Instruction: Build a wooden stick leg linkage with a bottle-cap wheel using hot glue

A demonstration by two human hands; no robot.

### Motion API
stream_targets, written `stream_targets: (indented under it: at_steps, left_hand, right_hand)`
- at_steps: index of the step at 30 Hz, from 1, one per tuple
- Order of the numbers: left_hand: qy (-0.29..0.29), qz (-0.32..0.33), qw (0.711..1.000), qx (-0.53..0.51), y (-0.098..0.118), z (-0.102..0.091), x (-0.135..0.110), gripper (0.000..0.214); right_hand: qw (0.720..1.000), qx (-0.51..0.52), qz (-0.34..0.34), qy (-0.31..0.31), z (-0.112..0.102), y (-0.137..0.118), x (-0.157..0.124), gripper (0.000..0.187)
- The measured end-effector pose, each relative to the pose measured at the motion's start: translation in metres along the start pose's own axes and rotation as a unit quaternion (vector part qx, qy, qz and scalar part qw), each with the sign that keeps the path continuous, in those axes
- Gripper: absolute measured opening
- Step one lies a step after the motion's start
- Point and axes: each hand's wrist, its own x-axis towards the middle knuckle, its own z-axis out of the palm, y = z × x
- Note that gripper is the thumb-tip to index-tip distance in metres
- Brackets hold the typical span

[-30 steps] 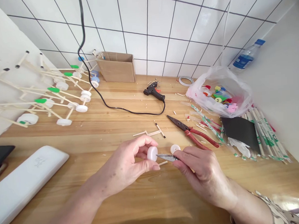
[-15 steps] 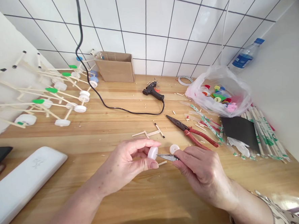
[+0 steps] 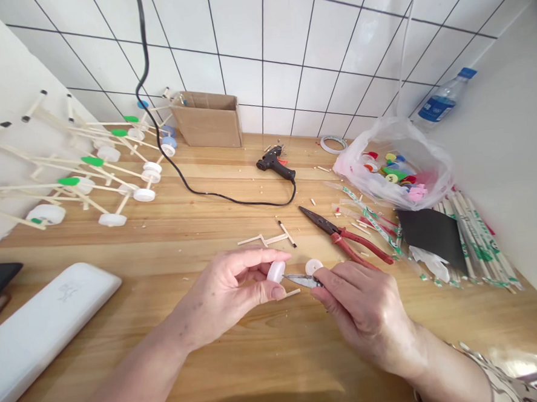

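The white round plastic cap (image 3: pixel 276 272) is above the wooden surface (image 3: pixel 242 372), pinched by fingers of your left hand (image 3: pixel 228 283), face to the right, long axis steep. Your right hand (image 3: pixel 370 313) grips the grey pointed metal blade (image 3: pixel 301 280), aimed left. The work seems begun, not finished; whether the cap is pierced, I cannot tell.

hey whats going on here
A person's left hand holds a round white plastic cap, while the right hand holds a pointed metal tool, its tip aimed at the cap's face. Whether it touches is hard to tell. A second round white cap lies just beyond the right hand. Red-handled metal pliers and a black glue gun also rest on the wooden table.
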Motion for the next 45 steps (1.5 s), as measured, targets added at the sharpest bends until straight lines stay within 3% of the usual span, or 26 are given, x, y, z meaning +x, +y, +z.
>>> stream_targets:
  at_steps: [12,16,20,25,28,32,35,37,39,43,45]
  left_hand:
    - [-0.006,-0.026,0.994,0.102,0.002,-0.002,0.0,0.028]
    - [-0.011,-0.014,0.988,0.152,0.003,0.0,-0.001,0.027]
    - [-0.006,0.019,0.979,0.203,0.006,0.002,-0.002,0.026]
    - [0.003,0.066,0.964,0.256,0.009,0.006,-0.004,0.026]
    - [0.004,0.106,0.954,0.279,0.009,0.006,-0.006,0.025]
    - [0.02,0.182,0.934,0.306,0.005,0.006,-0.006,0.027]
    - [0.033,0.234,0.917,0.32,0.001,0.005,-0.005,0.028]
    - [0.041,0.256,0.909,0.325,-0.001,0.005,-0.005,0.029]
    - [0.051,0.26,0.908,0.324,-0.001,0.005,-0.005,0.028]
    - [0.058,0.206,0.932,0.292,0.004,0.007,-0.007,0.026]
    - [0.058,0.161,0.952,0.253,0.007,0.008,-0.007,0.025]
  right_hand:
    - [0.976,-0.205,-0.075,0.004,0.007,0.001,-0.007,0.025]
    - [0.969,-0.23,-0.087,0.004,0.008,-0.001,-0.008,0.026]
    - [0.986,-0.163,-0.046,0.001,0.009,-0.001,-0.006,0.024]
    - [0.994,0.058,0.073,-0.05,0.007,0.001,0.0,0.031]
    - [0.964,0.182,0.166,-0.103,0.005,0.002,0.003,0.037]
    - [0.884,0.334,0.281,-0.167,0.004,0.005,0.007,0.044]
    - [0.818,0.426,0.327,-0.204,0.005,0.008,0.008,0.049]
    - [0.802,0.45,0.331,-0.21,0.005,0.007,0.008,0.048]
    - [0.827,0.423,0.317,-0.19,0.005,0.004,0.006,0.044]
    - [0.938,0.249,0.218,-0.099,0.006,-0.005,0.0,0.039]
    - [0.975,0.156,0.145,-0.056,0.007,-0.008,-0.001,0.034]
